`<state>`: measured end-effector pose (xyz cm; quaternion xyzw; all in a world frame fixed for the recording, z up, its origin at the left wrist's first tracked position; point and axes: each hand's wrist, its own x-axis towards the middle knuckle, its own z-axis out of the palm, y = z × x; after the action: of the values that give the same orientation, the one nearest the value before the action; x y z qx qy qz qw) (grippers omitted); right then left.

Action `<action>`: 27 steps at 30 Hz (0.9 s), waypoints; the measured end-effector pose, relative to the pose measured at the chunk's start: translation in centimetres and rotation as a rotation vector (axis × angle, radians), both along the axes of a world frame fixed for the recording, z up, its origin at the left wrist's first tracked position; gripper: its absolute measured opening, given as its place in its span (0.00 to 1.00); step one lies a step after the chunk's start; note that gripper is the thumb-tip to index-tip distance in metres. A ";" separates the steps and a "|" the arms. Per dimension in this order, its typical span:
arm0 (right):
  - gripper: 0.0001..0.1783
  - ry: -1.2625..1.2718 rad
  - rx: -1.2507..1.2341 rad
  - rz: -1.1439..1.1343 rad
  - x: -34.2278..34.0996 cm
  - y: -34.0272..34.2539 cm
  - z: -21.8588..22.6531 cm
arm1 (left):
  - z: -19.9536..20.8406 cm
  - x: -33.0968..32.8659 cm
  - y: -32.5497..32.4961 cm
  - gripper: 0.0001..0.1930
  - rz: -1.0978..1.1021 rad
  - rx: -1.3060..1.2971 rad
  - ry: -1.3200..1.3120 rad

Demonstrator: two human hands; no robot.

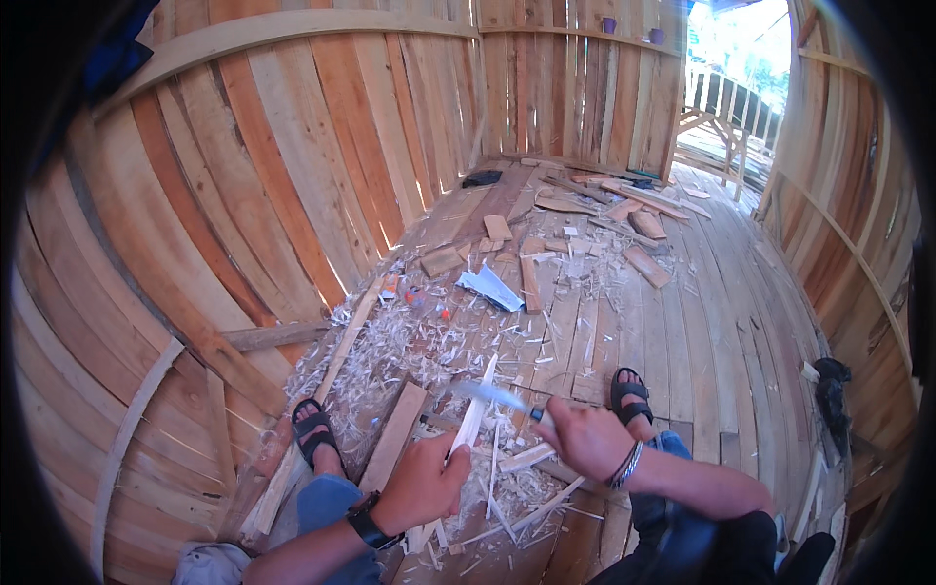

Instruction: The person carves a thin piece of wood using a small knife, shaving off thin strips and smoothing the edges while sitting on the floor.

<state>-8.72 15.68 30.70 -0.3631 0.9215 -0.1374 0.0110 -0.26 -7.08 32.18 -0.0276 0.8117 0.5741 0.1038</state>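
Left hand [426, 485] is closed in a fist around the lower part of a pale stick [472, 421], which stands tilted, its top leaning away from the person. Right hand [583, 439] is curled tight on the handle of a knife [502, 397]; the blade points left and lies against the stick's upper part, blurred, so the exact contact point cannot be read. A black watch [366, 522] sits on the left wrist, bangles [625, 466] on the right. Stick is held above the plank floor [702, 322], between the two sandalled feet: left foot [314, 429] to the stick's left, right foot [631, 395] to its right. White shavings [409, 336] cover the floor just beyond and around the stick, thickest to its far left. A flat plank [395, 436] lies beside the stick on the left, under the left hand. Farther off beyond the stick: a crumpled pale sheet [490, 287] and scattered offcuts [639, 226]. Board wall [253, 166] curves round on the stick's left; an open doorway [741, 58] is far beyond it to the right.
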 end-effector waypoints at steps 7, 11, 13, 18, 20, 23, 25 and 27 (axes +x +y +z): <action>0.22 -0.014 -0.015 -0.010 -0.8 0.1 0.5 | -0.2 -0.2 0.1 0.13 -0.012 -0.029 0.073; 0.21 -0.025 -0.004 -0.019 -0.6 -0.1 -0.1 | -0.4 0.1 0.2 0.12 -0.008 -0.032 0.052; 0.21 -0.029 0.003 -0.068 -1.8 0.1 -0.4 | -0.4 0.1 0.2 0.12 -0.012 -0.030 0.061; 0.22 -0.002 0.020 -0.051 -2.2 0.3 -0.5 | -0.6 0.3 0.3 0.15 -0.064 -0.079 0.052; 0.23 0.019 0.010 -0.032 -1.1 0.2 -0.9 | -1.0 0.1 0.3 0.12 -0.036 -0.068 0.026; 0.23 0.032 0.015 0.008 -0.1 -0.2 0.0 | -1.2 0.1 0.3 0.11 -0.019 -0.073 0.064; 0.22 0.061 0.011 -0.047 -2.7 0.4 -0.5 | -1.2 0.0 0.3 0.11 -0.019 -0.074 0.084; 0.22 0.035 -0.011 -0.024 -2.0 0.6 -0.5 | -1.1 -0.1 0.3 0.11 -0.019 -0.064 0.074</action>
<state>-10.71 16.32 30.24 -0.3545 0.9250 -0.1362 -0.0089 -0.38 -6.79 31.10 -0.0019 0.8331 0.5476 0.0781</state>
